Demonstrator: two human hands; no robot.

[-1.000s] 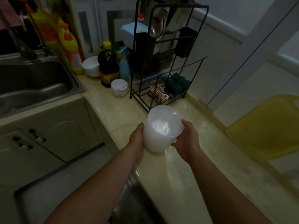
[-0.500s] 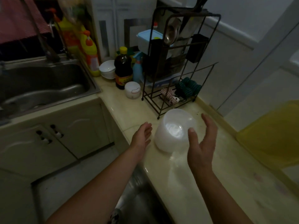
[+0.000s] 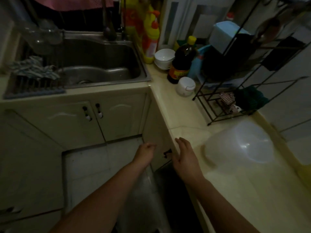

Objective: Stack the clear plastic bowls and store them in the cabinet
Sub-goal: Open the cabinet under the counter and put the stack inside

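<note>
The stack of clear plastic bowls point(image 3: 239, 143) rests on the cream countertop point(image 3: 235, 190) at the right, with no hand on it. My left hand point(image 3: 144, 151) hangs in front of the cabinet door point(image 3: 156, 130) below the counter edge, fingers loosely curled, a short way left of the dark door handle point(image 3: 167, 153). My right hand point(image 3: 185, 155) is flat and open at the counter's front edge, just right of that handle. Neither hand holds anything. The cabinet door looks closed or barely ajar.
A steel sink point(image 3: 94, 64) sits at the back left, with two more cabinet doors point(image 3: 94, 118) below it. A black wire rack point(image 3: 249, 73), a dark sauce bottle point(image 3: 182, 61), white bowls point(image 3: 164, 58), a small white jar point(image 3: 185, 86) and a yellow detergent bottle point(image 3: 150, 37) crowd the counter's far end.
Both hands let go of the bowl stack, which now stands on the counter. The hands dropped down and left to the cabinet door, and the view turned down toward the cabinets.
</note>
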